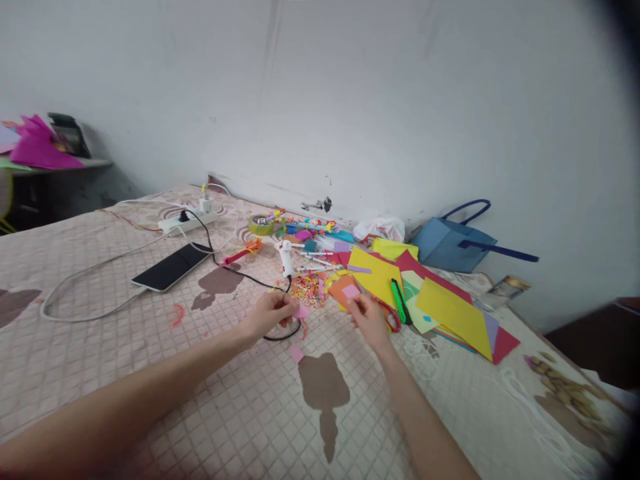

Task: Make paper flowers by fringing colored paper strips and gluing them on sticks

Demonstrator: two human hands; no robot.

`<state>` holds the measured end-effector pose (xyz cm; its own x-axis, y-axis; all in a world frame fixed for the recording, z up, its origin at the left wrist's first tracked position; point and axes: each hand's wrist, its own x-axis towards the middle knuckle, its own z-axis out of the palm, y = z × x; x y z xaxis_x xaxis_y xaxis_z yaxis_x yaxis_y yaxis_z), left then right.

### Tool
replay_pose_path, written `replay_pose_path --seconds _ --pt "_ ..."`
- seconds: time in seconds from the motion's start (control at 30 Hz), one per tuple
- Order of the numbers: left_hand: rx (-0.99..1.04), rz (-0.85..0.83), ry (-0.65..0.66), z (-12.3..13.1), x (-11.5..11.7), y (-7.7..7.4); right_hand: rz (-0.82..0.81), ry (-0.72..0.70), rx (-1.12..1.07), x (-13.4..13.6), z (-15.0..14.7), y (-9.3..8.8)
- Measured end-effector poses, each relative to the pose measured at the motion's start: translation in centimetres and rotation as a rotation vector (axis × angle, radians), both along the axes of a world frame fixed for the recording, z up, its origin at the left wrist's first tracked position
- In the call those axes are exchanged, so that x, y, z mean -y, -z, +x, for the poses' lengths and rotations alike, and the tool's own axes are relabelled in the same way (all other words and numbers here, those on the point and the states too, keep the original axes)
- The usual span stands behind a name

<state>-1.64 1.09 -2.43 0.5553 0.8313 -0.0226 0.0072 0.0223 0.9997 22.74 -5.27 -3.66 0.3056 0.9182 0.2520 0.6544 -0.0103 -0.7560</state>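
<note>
My left hand (273, 312) is closed in a pinch, with a small pink paper piece (302, 311) at its fingertips. My right hand (369, 321) pinches another pink paper square (351, 291), in front of an orange sheet (340, 289). A third pink paper piece (296, 353) lies on the patterned cover between the hands. Just beyond them stands a white glue gun (286, 259), its black cord curling past my left hand. Shredded paper bits (307, 291) are heaped beside it. Red-handled scissors (393, 319) and a green cutter knife (399, 301) lie right of my right hand.
Coloured paper sheets (455, 310) and a blue bag (453, 245) are at the right. A tablet-like device (173, 267) with a white cable lies left, near a power strip (187, 222). Green tape (261, 225) and paper sticks (313, 227) sit by the wall.
</note>
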Motion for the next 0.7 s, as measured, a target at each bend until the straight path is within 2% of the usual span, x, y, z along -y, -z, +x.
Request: replay_pose_path --seconds 0.13,0.23,0.47,0.7 --pt "0.004 0.002 -0.026 -0.1 -0.2 -0.1 0.006 0.223 0.250 0.2 5.5 -0.2" --pt "0.025 -0.012 -0.035 -0.1 -0.4 0.2 -0.037 0.298 0.369 0.3 7.4 0.5" --pt "0.065 -0.100 -0.052 -0.1 -0.8 0.6 -0.139 0.371 0.463 -0.2 8.5 2.0" --pt "0.124 -0.153 -0.075 -0.3 -0.6 -0.2 -0.122 0.375 0.340 -0.3 8.7 2.2"
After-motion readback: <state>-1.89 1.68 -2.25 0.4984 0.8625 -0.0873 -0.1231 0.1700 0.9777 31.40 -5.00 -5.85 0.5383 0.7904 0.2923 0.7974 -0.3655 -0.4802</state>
